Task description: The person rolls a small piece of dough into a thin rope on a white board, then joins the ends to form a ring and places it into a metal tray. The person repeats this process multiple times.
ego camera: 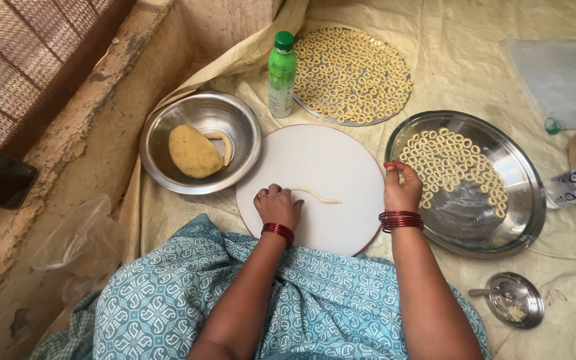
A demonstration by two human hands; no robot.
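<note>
A cream ground sheet point(475, 60) covers the floor. On it lie a steel tray point(525, 200) partly filled with dough rings point(451, 163), a round white board point(315, 160), and a steel bowl point(241, 120) holding a dough lump point(193, 152). The left hand point(277, 207) rests on the board, fingers curled, touching one end of a thin dough rope point(318, 195). The right hand point(401, 190), at the tray's near rim, pinches a small dough piece point(391, 167).
</note>
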